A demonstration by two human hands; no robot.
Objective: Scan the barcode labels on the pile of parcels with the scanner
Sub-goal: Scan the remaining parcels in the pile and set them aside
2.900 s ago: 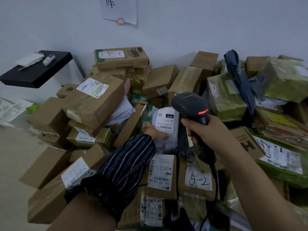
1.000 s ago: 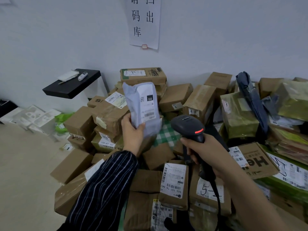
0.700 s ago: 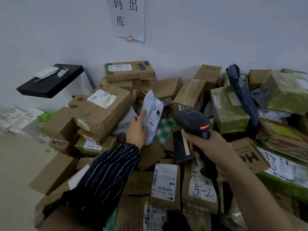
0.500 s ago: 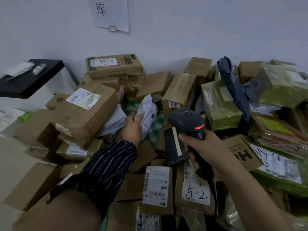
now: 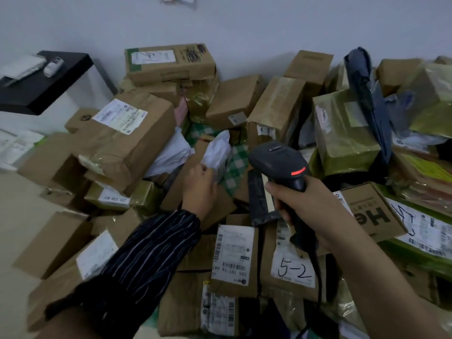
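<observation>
A pile of brown cardboard parcels [image 5: 127, 140] fills the floor against the white wall. My right hand [image 5: 303, 204] grips the handle of a black barcode scanner [image 5: 276, 160], its red light lit, head pointing into the pile. My left hand [image 5: 199, 187], in a dark striped sleeve, holds a small white soft parcel [image 5: 217, 150] low among the boxes in the pile's middle. In front lie a box with a barcode label [image 5: 232, 255] and one marked "5-2" [image 5: 293, 267].
A black shelf [image 5: 41, 86] with a white item on it juts from the wall at left. Green-wrapped parcels [image 5: 342, 133] and a dark blue bag [image 5: 367, 94] lie at right. Bare floor [image 5: 14, 216] shows at the left.
My left hand lifted the white soft parcel up from the pile, then brought it back down among the boxes. The scanner hand stayed about where it was.
</observation>
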